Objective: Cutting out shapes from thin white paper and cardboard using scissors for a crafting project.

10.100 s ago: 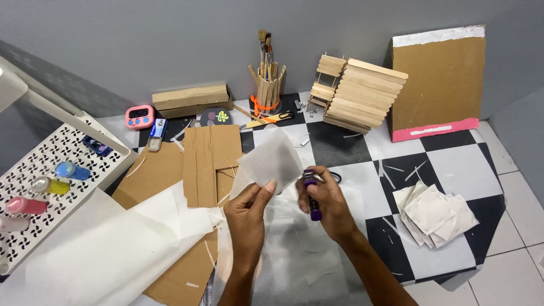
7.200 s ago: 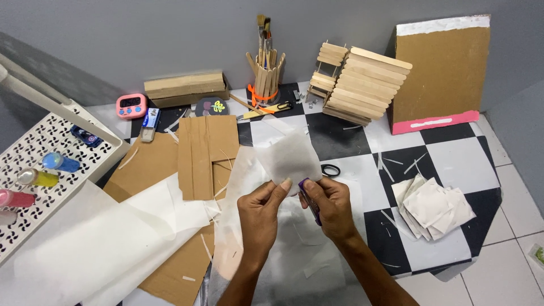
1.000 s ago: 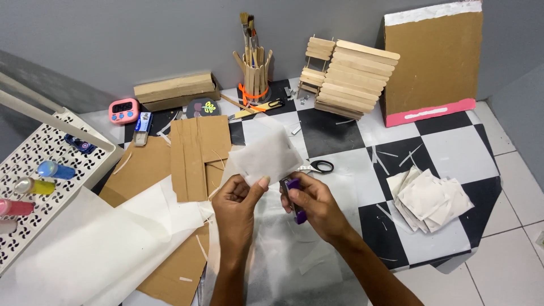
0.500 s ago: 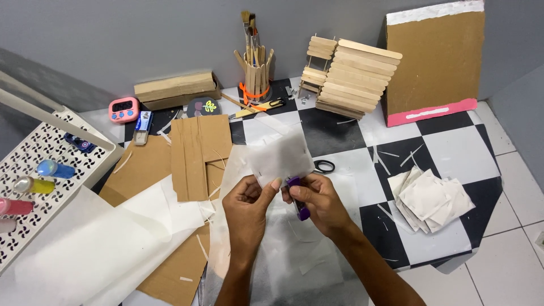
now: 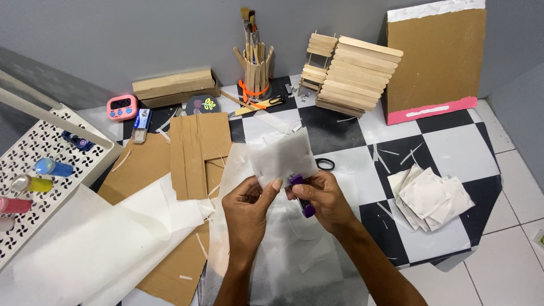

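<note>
Left hand [image 5: 247, 205] pinches the paper square [image 5: 283, 157] upright by its lower edge, keeping it taut. Right hand [image 5: 319, 198] grips purple scissors [image 5: 302, 199] at that edge, mid-mat.

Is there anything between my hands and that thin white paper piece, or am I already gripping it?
Nothing visible stands between them. The left hand pinches the lower edge of the translucent white paper piece directly, and the right hand, which holds a purple tool, touches the same edge beside it.
</note>
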